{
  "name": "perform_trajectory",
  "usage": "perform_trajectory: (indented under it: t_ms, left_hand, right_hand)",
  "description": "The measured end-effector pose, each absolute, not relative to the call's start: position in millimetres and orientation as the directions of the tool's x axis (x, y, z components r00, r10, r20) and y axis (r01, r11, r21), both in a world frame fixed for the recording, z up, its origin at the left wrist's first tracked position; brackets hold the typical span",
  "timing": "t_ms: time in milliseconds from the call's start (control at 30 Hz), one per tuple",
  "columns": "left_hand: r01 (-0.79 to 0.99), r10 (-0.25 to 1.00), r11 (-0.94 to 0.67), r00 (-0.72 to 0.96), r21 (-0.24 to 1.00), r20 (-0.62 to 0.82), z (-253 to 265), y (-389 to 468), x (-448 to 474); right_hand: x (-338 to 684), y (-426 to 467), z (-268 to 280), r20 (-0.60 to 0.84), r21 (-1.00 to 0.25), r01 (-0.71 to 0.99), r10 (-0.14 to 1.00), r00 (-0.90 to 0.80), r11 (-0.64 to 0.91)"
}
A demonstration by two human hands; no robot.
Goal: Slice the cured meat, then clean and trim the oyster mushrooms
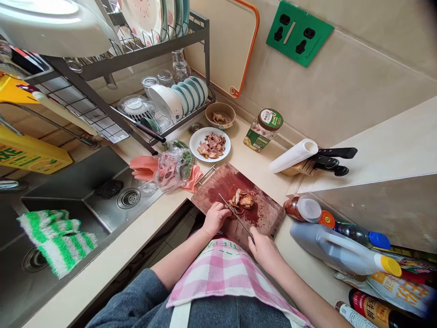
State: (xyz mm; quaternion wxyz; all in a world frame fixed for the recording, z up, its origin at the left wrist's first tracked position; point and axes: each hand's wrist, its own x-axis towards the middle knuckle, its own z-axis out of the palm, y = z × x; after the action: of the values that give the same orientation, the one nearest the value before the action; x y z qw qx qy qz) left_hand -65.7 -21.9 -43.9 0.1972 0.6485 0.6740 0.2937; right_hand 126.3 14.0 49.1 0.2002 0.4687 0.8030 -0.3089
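My right hand (264, 248) is closed around the handle of a kitchen knife (235, 215), whose blade slants up and left across the cutting board (218, 180). Just left of the blade, my left hand (216, 217) rests low over the board with its fingers curled in; whatever lies under the fingertips is hidden. Cooked-looking meat (244, 199), partly sliced, lies on the board beyond the blade. The dark wooden board is wet with reddish-brown juice. Behind it a white plate (195, 146) bears several slices of meat (213, 146).
Left are a sink (102, 200) with a striped cloth (61, 237), a dish rack (146, 59), a plastic bag (172, 171) and orange gloves (143, 167). A small basket (230, 111), a jar (262, 130) and a knife block (300, 169) stand behind. Bottles (341, 246) line the right.
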Motion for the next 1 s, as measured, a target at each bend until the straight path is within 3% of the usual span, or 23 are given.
perform_trajectory:
  t_ms: [167,433,733,1000]
  left_hand:
    - [0.767,0.984,-0.015,-0.102,0.641,0.144,-51,-25,-65]
    - [0.775,0.978,-0.063,-0.076,0.629,0.192,-48,-25,-67]
    - [0.783,0.979,-0.029,-0.105,0.622,0.178,-50,-24,-65]
    - [0.763,0.976,-0.071,-0.08,0.642,0.203,-51,-27,-68]
  right_hand:
    - [93,28,25,-0.533,-0.349,0.839,0.649,-0.543,0.417]
    - [150,12,39,-0.531,-0.425,0.838,0.656,-0.536,0.341]
    - [114,17,39,-0.584,-0.326,0.862,0.634,-0.507,0.389]
    - [110,22,25,-0.515,-0.403,0.836,0.663,-0.543,0.372]
